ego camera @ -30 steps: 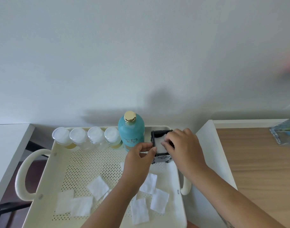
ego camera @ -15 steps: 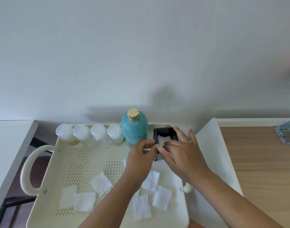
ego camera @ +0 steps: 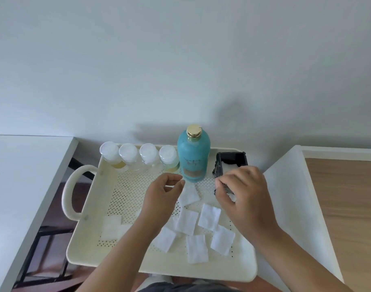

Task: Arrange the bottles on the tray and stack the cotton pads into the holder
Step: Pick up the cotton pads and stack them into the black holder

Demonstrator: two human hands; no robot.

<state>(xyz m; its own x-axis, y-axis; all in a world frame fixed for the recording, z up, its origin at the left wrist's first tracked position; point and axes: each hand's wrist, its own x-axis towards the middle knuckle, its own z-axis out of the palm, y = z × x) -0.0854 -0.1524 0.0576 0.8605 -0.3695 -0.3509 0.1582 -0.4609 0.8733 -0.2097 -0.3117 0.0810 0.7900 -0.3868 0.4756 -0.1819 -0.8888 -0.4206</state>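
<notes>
Both hands hover over the cream tray (ego camera: pixel 83 247): the right hand (ego camera: pixel 242 193) grips the black holder (ego camera: pixel 231 163) to steady it, the left hand (ego camera: pixel 162 193) curls loosely empty above scattered cotton pads (ego camera: pixel 187 221), and bottles (ego camera: pixel 138 155) line the far edge, clearing space.

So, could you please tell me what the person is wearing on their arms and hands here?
Nothing shows on either: the left hand and right hand are bare, with no gloves, rings or watch visible, and both forearms are uncovered to the frame's bottom edge, with no sleeves in view.
</notes>
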